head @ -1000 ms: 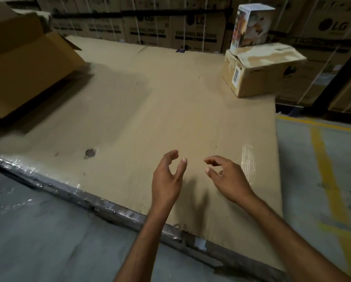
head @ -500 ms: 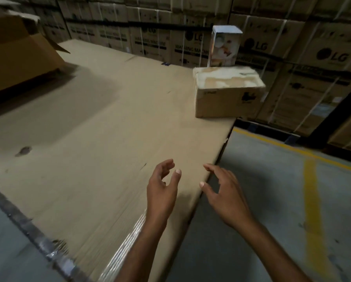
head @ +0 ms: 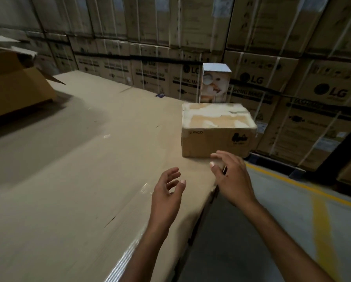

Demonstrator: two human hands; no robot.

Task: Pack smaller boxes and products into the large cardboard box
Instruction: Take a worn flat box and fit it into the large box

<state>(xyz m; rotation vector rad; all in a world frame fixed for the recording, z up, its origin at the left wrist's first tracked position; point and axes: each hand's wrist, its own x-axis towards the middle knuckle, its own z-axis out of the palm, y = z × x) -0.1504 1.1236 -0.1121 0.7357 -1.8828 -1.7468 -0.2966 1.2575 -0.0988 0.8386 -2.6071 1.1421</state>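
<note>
A small brown cardboard box with a torn, pale top sits near the right edge of a wide cardboard surface. Behind it stands a white product box with a printed picture. The large cardboard box lies at the far left with its flaps open. My right hand hovers just in front of the small brown box, fingers spread and loosely bent, holding nothing. My left hand is a little lower and to the left, over the surface, fingers relaxed and empty.
A wall of stacked LG washing machine cartons closes off the back and right. The surface's right edge drops to a grey floor with yellow lines.
The view has swung right and closer to the small brown box. Both hands have moved forward toward it; the right hand is now almost at its front face.
</note>
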